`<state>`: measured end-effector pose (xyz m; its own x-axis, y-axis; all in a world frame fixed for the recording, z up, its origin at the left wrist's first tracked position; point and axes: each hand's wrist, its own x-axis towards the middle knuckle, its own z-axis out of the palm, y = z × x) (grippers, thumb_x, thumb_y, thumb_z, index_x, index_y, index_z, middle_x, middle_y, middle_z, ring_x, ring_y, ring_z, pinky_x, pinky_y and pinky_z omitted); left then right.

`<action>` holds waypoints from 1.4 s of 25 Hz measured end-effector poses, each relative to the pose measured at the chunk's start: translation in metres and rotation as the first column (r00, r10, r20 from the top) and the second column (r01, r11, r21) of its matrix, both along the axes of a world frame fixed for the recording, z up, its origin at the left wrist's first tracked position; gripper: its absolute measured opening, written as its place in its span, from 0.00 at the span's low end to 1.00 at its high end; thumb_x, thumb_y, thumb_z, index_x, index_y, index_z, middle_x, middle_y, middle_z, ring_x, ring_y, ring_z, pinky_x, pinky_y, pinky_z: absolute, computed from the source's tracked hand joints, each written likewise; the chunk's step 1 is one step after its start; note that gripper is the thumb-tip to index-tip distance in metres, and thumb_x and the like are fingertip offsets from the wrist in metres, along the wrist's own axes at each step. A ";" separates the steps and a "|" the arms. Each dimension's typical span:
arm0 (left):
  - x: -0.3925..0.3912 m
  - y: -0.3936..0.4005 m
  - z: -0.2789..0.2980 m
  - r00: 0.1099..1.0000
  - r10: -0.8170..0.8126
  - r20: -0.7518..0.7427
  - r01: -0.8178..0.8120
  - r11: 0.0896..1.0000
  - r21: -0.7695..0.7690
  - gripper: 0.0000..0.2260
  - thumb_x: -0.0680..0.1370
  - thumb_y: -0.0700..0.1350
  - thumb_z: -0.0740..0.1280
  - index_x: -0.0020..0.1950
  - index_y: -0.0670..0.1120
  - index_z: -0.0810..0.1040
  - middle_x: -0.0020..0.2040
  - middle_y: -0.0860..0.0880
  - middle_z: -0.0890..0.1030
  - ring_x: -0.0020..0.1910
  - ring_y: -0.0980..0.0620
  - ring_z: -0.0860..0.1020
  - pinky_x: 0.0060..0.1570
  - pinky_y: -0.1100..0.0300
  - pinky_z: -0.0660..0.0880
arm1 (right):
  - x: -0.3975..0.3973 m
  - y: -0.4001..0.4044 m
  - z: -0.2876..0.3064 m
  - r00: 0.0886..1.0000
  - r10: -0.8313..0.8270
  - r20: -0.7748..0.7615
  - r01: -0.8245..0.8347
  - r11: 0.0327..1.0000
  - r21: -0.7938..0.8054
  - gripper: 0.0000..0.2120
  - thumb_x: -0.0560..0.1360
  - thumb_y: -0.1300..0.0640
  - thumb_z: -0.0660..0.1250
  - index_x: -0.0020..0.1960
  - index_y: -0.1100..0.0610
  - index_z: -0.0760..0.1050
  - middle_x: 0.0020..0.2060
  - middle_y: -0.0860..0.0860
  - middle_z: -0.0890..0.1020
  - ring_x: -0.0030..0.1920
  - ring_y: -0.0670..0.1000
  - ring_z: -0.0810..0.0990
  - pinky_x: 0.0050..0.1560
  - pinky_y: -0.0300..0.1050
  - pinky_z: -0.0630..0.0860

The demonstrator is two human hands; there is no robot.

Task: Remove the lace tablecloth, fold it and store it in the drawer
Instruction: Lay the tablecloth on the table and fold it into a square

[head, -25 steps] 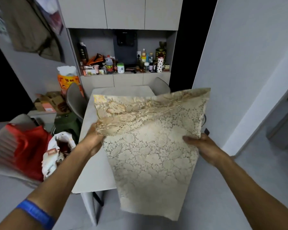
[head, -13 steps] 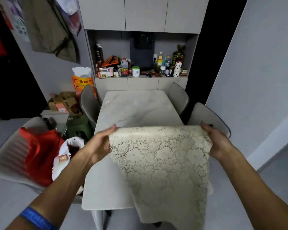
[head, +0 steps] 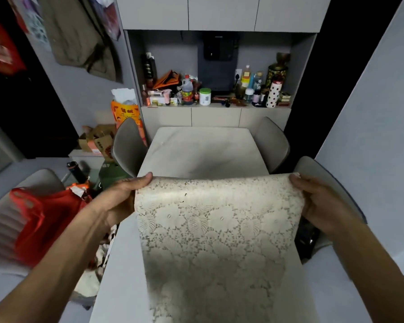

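Lace tablecloth [head: 219, 229] folded, draped over near desk [head: 203, 150] edge; left hand [head: 121, 199], right hand [head: 317, 201] each gripping top corner.

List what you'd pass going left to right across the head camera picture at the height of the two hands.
red bag → left hand → lace tablecloth → right hand → grey chair on the right.
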<state>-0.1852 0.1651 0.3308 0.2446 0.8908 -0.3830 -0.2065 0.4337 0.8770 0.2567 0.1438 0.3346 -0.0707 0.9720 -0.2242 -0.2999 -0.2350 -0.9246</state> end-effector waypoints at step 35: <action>-0.020 0.094 -0.360 0.910 0.058 -0.410 -0.295 0.786 -0.543 0.03 0.74 0.34 0.70 0.47 0.36 0.80 0.37 0.44 0.69 0.38 0.48 0.72 0.43 0.46 0.83 | -0.086 0.125 -0.339 0.877 0.164 0.451 0.244 0.656 -0.714 0.10 0.76 0.61 0.68 0.56 0.57 0.76 0.48 0.62 0.81 0.34 0.60 0.82 0.30 0.45 0.79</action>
